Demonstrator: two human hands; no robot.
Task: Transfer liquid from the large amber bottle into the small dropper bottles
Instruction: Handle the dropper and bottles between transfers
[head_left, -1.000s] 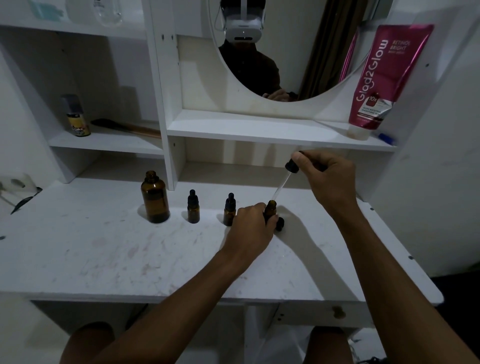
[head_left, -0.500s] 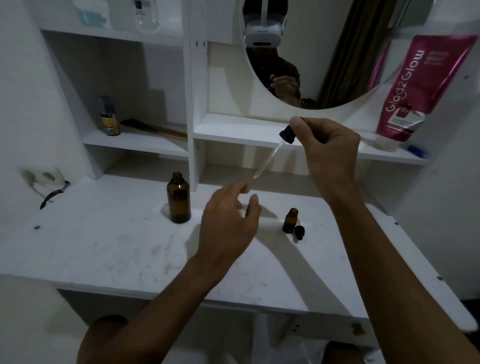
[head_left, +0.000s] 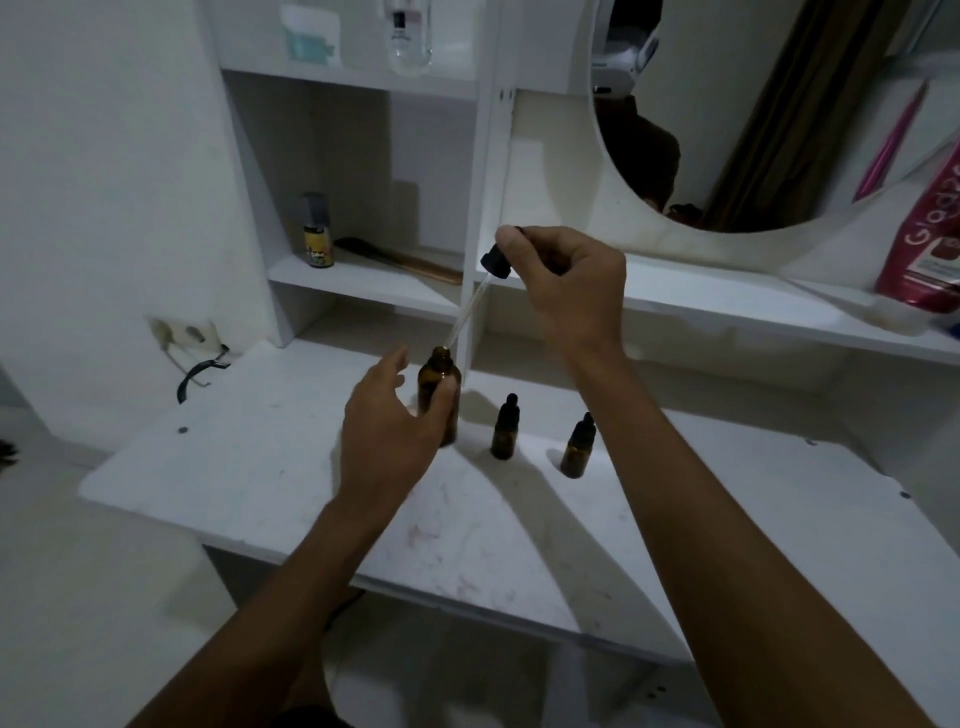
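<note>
The large amber bottle (head_left: 440, 375) stands uncapped on the white table (head_left: 291, 467), left of centre. My left hand (head_left: 384, 431) wraps around its lower body, thumb across the front. My right hand (head_left: 566, 291) pinches the black bulb of a glass dropper (head_left: 494, 261); the pipette slants down-left, its tip right at the bottle's mouth. Two small capped amber dropper bottles (head_left: 505, 428) (head_left: 577, 447) stand to the right of the big bottle, just left of my right forearm. Anything further right on the table is hidden by that arm.
Behind the table rise white shelves with an upright divider (head_left: 480, 208) close behind the dropper. A small spray can (head_left: 317, 231) and a wooden-handled brush (head_left: 410, 262) lie on the left shelf. A pink tube (head_left: 930, 249) leans at far right; a wall socket (head_left: 182, 332) is at left.
My left hand left the small open bottle and moved left onto the large amber bottle. My right hand carried the dropper left, bringing its tip to the large bottle's mouth. The view swung left.
</note>
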